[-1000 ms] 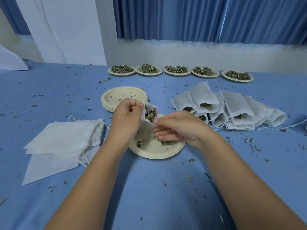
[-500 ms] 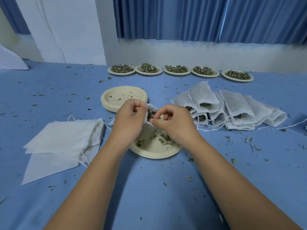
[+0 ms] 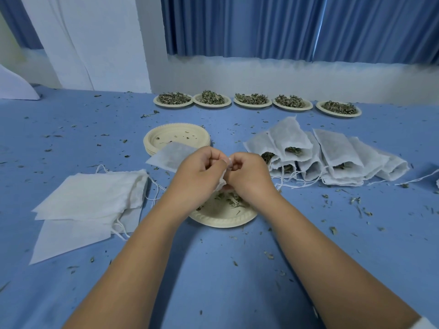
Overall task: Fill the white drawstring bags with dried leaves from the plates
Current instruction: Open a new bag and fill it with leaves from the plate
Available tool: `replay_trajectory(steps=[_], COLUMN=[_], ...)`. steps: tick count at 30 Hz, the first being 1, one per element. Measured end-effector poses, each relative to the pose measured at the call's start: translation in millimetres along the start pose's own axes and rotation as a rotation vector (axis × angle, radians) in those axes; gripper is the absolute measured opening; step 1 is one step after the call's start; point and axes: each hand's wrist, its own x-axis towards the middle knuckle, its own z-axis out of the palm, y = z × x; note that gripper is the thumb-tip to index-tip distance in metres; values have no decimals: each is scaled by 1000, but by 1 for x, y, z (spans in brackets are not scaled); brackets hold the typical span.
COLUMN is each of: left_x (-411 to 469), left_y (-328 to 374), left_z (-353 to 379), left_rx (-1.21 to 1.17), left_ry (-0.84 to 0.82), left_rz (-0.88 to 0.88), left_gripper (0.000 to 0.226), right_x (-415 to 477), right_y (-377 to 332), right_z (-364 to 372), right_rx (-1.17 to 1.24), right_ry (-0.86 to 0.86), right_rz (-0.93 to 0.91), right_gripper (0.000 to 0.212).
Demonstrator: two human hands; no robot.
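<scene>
My left hand [image 3: 198, 176] and my right hand [image 3: 249, 176] meet above a cream paper plate [image 3: 223, 218] that holds a few dried leaves [image 3: 231, 201]. Both pinch the mouth of a white drawstring bag [image 3: 172, 156], whose body sticks out to the left behind my left hand. The bag's opening is hidden between my fingers. A pile of flat white bags [image 3: 92, 200] lies to the left. Several bags with leaves inside [image 3: 316, 157] lie in a row to the right.
Several plates heaped with dried leaves [image 3: 253, 100] line the far edge of the blue table [image 3: 213, 281]. A stack of bare cream plates [image 3: 175, 137] sits behind my hands. Leaf crumbs are scattered over the cloth. A wall and blue curtains stand behind.
My right hand rose from the plate to the bag's mouth. The bag tipped over to the left, and its open mouth with leaves no longer shows.
</scene>
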Motion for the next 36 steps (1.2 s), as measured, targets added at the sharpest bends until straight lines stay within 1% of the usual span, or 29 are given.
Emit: replay_trajectory(steps=[3,7,9,10,11,12,14,15,16,18,21,22,23,25,27,29,30,32,34,35,36], left_x=[3,6,8,10,10,11,10,10,10,10,11,11,11,12,12,12,12,12,13,14,14], left_y=[-1,-4,-6,-7,-7,-7,-6,-6,-6,-6,-7,-7,-7,-8,-8,-9,-9,-8,-9,-9,-9], left_z=[-1,-6,-10,-11,-13,-14,-14,-14,-14,-14,-15,-16,-16,-17,-17,-17,-17,-17,-17,-18,-18], left_rx=[-29,-57,-55,-63,-69,-72,-86,-94,-98,-91,-74,-80,-88,-100,-108,-113,-117,-122,-108,-104,-105], left_ry=[87,227,288,309,321,326,331,332,331,332,346,349,351,355,356,354,354,360,368,367,365], left_rz=[-41,-48,-39,-36,-35,-35,-35,-34,-32,-28,-20,-17,-14,-9,-10,-13,-14,-17,-21,-22,-21], left_gripper=[13,14,15,15,15,14,15,16,16,16,17,18,19,21,20,20,21,21,19,19,18], right_x=[0,-3,-2,-2,-1,0,-3,-4,-5,-9,-11,-10,-7,-2,-1,-2,-4,-7,-9,-9,-8], right_y=[1,-8,-11,-11,-10,-10,-9,-8,-7,-8,-9,-9,-7,-2,-1,-2,-3,-5,-9,-9,-9], right_z=[4,-1,-8,-12,-16,-19,-21,-19,-16,-7,1,0,-2,-6,-4,1,3,4,0,-2,-5], right_rx=[-13,132,121,71,-27,-177,-549,-688,-769,-753,-447,-425,-489,-710,-867,-907,-870,-674,-489,-463,-494], right_ry=[0,-163,-173,-153,-124,-112,-149,-186,-230,-315,-377,-354,-311,-244,-269,-357,-408,-465,-446,-420,-399], right_rz=[-8,10,59,76,77,58,10,4,12,18,28,9,-41,-133,-156,-192,-212,-196,-149,-146,-159], right_gripper=[28,10,4,6,14,22,28,30,31,33,41,43,46,51,55,55,56,55,53,53,54])
